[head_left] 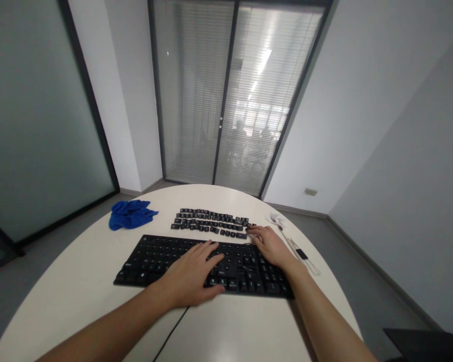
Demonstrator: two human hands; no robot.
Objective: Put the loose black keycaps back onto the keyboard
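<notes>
1. My left hand (191,274) lies over the middle of the black computer keyboard (245,271), palm down, its fingers loosely spread and the thumb well apart from them; I see nothing gripped in it.
2. My right hand (271,246) reaches across the keyboard's right part, its fingers bent at the right end of the loose black keycaps (211,221). I cannot tell how wide these fingers are parted or whether they pinch a keycap, because the tips are too small and dark.
3. The keyboard lies flat on the round white counter (79,286), nearer to me than the keycaps, which form several roughly straight rows just beyond its far edge.
4. A thin black cable (169,333) runs toward me from under my left hand.
5. A crumpled blue cloth (132,215) lies left of the keycaps.
6. Right of my right hand, a pale cord (314,267) lies near the counter's edge.
</notes>
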